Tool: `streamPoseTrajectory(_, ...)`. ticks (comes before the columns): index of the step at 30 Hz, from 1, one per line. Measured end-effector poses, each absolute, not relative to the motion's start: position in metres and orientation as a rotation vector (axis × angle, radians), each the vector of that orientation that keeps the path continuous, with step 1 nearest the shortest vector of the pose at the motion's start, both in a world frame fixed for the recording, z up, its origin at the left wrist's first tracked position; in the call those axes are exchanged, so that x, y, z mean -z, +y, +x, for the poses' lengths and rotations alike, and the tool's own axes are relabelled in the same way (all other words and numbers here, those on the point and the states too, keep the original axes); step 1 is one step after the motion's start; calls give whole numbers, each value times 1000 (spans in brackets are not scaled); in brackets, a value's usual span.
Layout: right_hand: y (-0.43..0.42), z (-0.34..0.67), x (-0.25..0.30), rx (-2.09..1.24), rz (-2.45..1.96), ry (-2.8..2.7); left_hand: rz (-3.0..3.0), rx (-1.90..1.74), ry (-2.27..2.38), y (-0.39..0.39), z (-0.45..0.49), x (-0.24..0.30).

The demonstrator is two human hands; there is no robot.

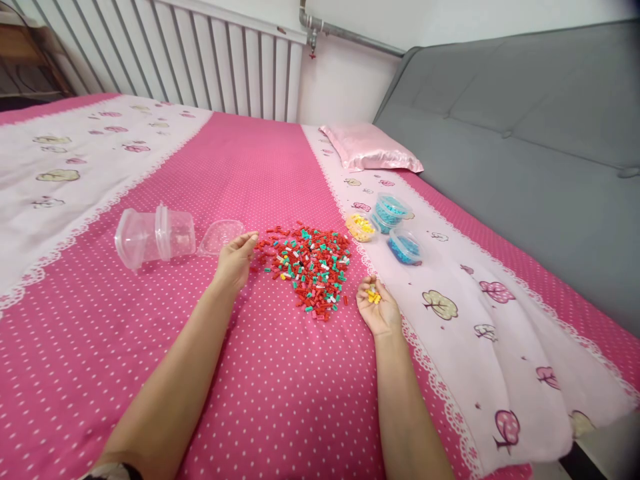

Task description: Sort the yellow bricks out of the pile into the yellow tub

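A heap of small red, green, white and yellow pieces point(313, 267) lies on the pink dotted bedspread point(280, 400). My left hand point(235, 260) rests at the heap's left edge, fingers loosely curled with their tips touching the nearest pieces. My right hand point(377, 307) lies palm up at the heap's right side, cupped round a few yellow pieces point(373, 295).
Clear empty tubs point(153, 237) lie on their sides left of the heap, with a loose clear lid point(220, 237). Right of the heap stand a tub of yellow pieces point(361, 227) and two tubs of blue pieces point(404, 247). A pink pillow point(370, 148) and grey headboard point(525, 153) lie beyond.
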State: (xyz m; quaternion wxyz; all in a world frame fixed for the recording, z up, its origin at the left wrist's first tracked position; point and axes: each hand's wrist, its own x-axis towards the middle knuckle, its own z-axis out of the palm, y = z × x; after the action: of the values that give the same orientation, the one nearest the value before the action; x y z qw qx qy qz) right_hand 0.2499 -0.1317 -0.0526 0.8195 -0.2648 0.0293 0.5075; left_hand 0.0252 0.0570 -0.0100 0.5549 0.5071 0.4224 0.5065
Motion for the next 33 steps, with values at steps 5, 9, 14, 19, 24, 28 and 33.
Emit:
streamPoseTrajectory(5, -132, 251, 53, -1080, -573, 56, 978, -1132, 843, 55, 23, -6)
streamPoseTrajectory(9, -132, 250, 52, -1086, -560, 85, 846, -1056, 725, 51, 23, -9)
streamPoseTrajectory(14, -132, 250, 52, -1089, -574, 62, 1357, -1017, 991, 47, 28, 0)
streamPoseTrajectory(19, -132, 251, 54, -1088, -586, 32, 1964, -779, 1228, 41, 32, 14)
streamPoseTrajectory(24, -132, 251, 54, -1085, -580, 55, 2389, -494, 1424, 36, 34, 17)
streamPoseTrajectory(28, -131, 249, 51, -1084, -550, 95, 2379, -466, 1565, 34, 34, 17)
streamPoseTrajectory(33, -132, 248, 50, -1083, -518, 132, 2374, -476, 1628, 35, 34, 16)
